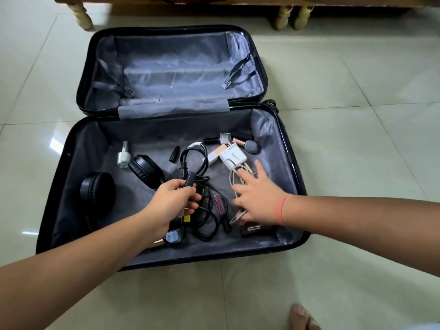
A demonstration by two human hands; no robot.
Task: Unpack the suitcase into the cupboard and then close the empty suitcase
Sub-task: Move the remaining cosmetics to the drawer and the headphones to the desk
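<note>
A black suitcase (291, 144) lies open on the tiled floor, its grey-lined far half bare. The near half holds black headphones (97, 190), a nail polish bottle (123, 154), a white charger (232, 158) with a beige cable (235, 177), a tangle of black cables (207, 222) and several small cosmetics. My left hand (172, 203) grips a black adapter block (189, 181) from the black cable tangle. My right hand (258, 196), fingers spread, rests over the beige cable.
Wooden furniture legs (83, 15) stand on the floor beyond the suitcase, with more legs (282, 16) to the right. A bare foot (301, 316) shows at the bottom edge. Glossy tiles surround the case.
</note>
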